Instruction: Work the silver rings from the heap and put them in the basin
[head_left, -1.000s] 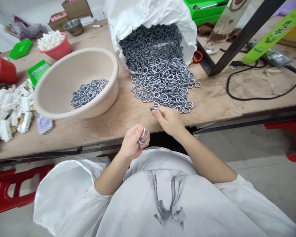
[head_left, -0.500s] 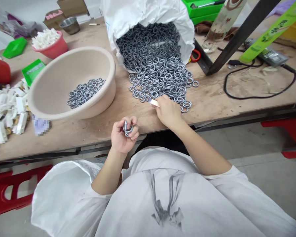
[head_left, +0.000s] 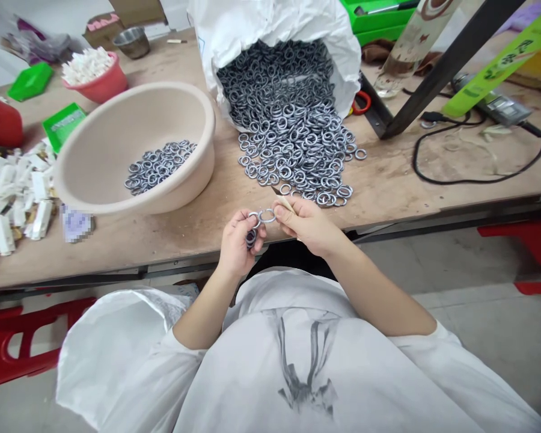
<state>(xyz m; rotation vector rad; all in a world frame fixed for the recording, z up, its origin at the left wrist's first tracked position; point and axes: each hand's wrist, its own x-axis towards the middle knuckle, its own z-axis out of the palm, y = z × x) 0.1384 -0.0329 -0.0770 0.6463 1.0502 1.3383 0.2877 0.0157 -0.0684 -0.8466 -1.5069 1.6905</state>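
Note:
My left hand [head_left: 238, 245] is closed around several dark grey rings [head_left: 251, 238], with one more ring pinched at its fingertips. Close beside it, my right hand [head_left: 307, 227] grips a small knife [head_left: 286, 205] with a pale handle and a dark pointed tip. Its thumb and finger also pinch a ring [head_left: 267, 215], which meets the ring at my left fingertips. Just beyond both hands, a heap of the same rings [head_left: 304, 141] spills from a white sack [head_left: 275, 21] lying on its side. More rings [head_left: 157, 168] lie in the beige basin [head_left: 94, 126] on the left.
White blocks [head_left: 18, 201] are piled at the table's left, near green trays [head_left: 64, 125] and a pink bowl [head_left: 101, 84] of white pieces. On the right stand a dark metal bracket [head_left: 433, 84] and a black cable [head_left: 473, 180]. Red-handled scissors [head_left: 363, 103] lie by the sack.
My right hand has drawn back from the heap's edge towards me, with a ring now in its fingers beside the knife. My left hand has shifted right and up to meet it.

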